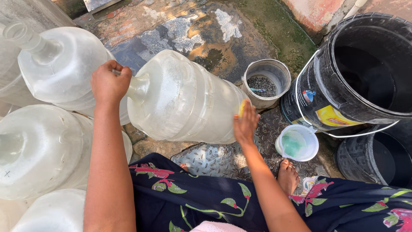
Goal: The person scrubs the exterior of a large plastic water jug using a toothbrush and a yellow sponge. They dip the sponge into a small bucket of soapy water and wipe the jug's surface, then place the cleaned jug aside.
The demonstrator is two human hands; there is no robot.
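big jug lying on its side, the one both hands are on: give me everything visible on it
The large jug is translucent, cloudy plastic with ribbed walls, lying on its side, neck pointing left. The left hand grips its neck; the right hand, holding something yellow, presses against its base end. It lies over wet ground and a patterned metal plate.

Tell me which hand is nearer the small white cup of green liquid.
Right. The right hand presses on the base of the tilted water jug, just left of the white cup. The left hand grips the jug's neck, far across.
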